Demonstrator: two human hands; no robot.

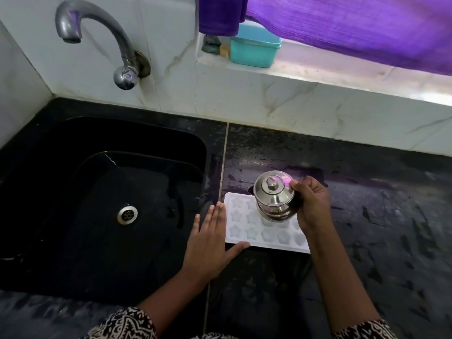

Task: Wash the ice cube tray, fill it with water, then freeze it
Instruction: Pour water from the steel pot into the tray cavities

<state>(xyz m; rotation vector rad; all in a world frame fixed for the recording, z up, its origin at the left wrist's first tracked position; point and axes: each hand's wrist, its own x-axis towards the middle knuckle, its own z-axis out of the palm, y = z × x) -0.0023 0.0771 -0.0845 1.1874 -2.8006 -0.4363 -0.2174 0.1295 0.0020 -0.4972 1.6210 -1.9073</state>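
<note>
Two hands work at a white rectangular plastic ice cube tray [244, 225] lying flat on the black stone surface [367, 216], just right of the black sink [97, 192]. Its rows of star-shaped moulds look pale and glossy; whether they hold water cannot be told. The left hand [210, 245] is flat with straight fingers against the tray's left edge, thumb along the near edge. The right hand [311, 204] grips a lidded, shiny steel pot [274, 194] over the tray's far right part.
</note>
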